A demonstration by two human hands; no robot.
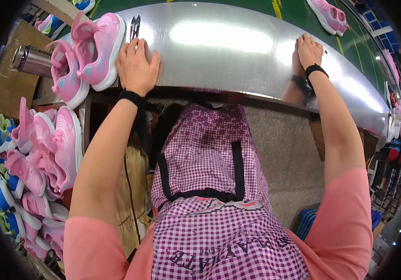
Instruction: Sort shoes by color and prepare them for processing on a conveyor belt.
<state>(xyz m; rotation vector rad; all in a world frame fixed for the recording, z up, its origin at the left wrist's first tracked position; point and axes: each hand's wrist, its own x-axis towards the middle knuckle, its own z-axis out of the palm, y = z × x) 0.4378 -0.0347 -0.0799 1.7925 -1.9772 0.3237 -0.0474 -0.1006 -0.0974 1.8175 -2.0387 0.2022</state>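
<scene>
My left hand [137, 67] lies on the shiny metal tabletop [210, 60] with its fingers spread, holding nothing. Just beyond its fingertips is a small dark two-pronged tool [135, 27], partly hidden by the hand. A pair of pink sneakers [105, 49] with white soles stands to the left of that hand, close to it. Over on the right, my right hand [310, 50] rests on the metal near its far edge. Its fingers are extended close together, and nothing shows in them.
A green conveyor belt [245, 11] with yellow lines runs past the table, carrying pink shoes [329, 16] at the far right. A steel flask [32, 60] lies behind the near sneakers. Several pink shoes [65, 144] and blue-green shoes [7, 200] are piled at lower left.
</scene>
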